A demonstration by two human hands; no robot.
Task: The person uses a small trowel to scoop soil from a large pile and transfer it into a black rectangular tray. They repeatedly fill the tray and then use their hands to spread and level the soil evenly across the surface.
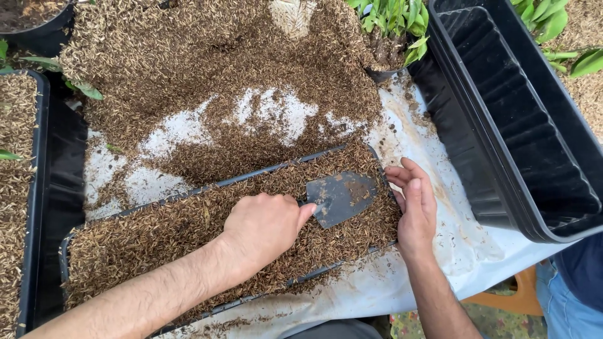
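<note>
My left hand grips the handle of a small dark metal trowel, whose flat blade lies on top of brown husk filling. That filling tops up a long black planter trough running from lower left to the right. At the trough's right end my right hand is open, palm toward the trowel blade and fingers spread, touching the husk by the rim.
A big heap of loose brown husk covers a white sheet behind the trough. An empty black planter sits at right, another filled trough at left. Green-leaved plants stand at the top. A person's blue clothing shows at lower right.
</note>
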